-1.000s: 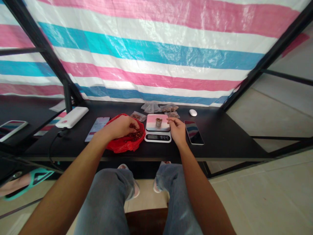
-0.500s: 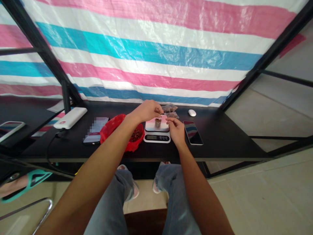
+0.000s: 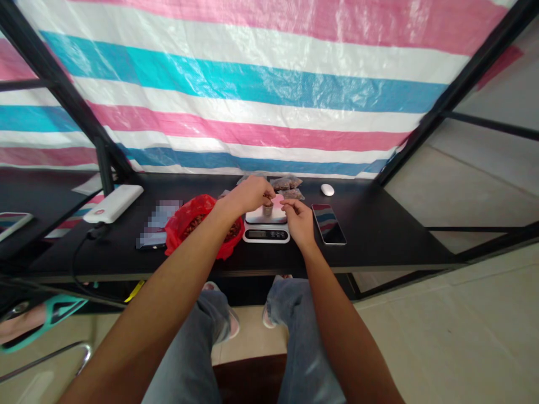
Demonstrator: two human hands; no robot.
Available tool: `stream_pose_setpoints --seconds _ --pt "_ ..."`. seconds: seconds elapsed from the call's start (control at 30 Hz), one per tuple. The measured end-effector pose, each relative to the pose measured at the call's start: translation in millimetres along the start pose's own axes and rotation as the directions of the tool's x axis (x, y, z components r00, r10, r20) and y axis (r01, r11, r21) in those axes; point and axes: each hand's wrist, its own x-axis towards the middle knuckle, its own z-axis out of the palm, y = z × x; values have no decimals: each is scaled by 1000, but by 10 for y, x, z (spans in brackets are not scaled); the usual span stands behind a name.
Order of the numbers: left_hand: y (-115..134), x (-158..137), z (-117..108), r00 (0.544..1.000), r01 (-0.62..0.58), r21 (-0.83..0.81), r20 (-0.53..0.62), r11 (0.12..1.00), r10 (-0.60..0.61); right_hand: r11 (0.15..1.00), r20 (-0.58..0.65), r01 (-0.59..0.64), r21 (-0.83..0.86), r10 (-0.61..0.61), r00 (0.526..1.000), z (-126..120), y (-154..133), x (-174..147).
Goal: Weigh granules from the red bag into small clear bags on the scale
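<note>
Small cup [image 3: 268, 211]: on digital scale [image 3: 266, 235]. Left hand [image 3: 253, 194]: fingers at cup's mouth. Right hand [image 3: 300, 220]: beside platform. I cannot tell whether either grips anything. Red plastic bag [image 3: 178, 223]: left. Smartphone [image 3: 329, 224]: right.

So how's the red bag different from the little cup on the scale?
The red bag is wide and crumpled; the cup is small and grayish. The bag sits on the black table, while the cup stands on the scale. The left hand is at the cup, whereas only its forearm crosses above the bag. Both are partly hidden.
</note>
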Motion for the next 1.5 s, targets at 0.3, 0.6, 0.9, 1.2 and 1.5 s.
stream_pose_setpoints --seconds 0.3,0.6,0.9,1.2,1.5 --pt "44 -83 -46 999 -47 -34 16 998 48 999 20 -41 27 41 999 15 22 -2" --pt "62 -86 -57 1000 -8 -32 14 999 9 1000 24 -6 9 6 1000 6 64 11" --pt "23 -69 -61 999 -23 -104 -42 994 19 1000 25 0 13 0 1000 0 29 -1" --pt "9 -100 -42 997 -22 -280 -72 960 2 1000 36 -5 0 5 999 -5 36 -6" --pt "-141 -74 79 995 -31 -433 -100 901 -14 1000 31 -1 -24 2 1000 -1 39 -10"
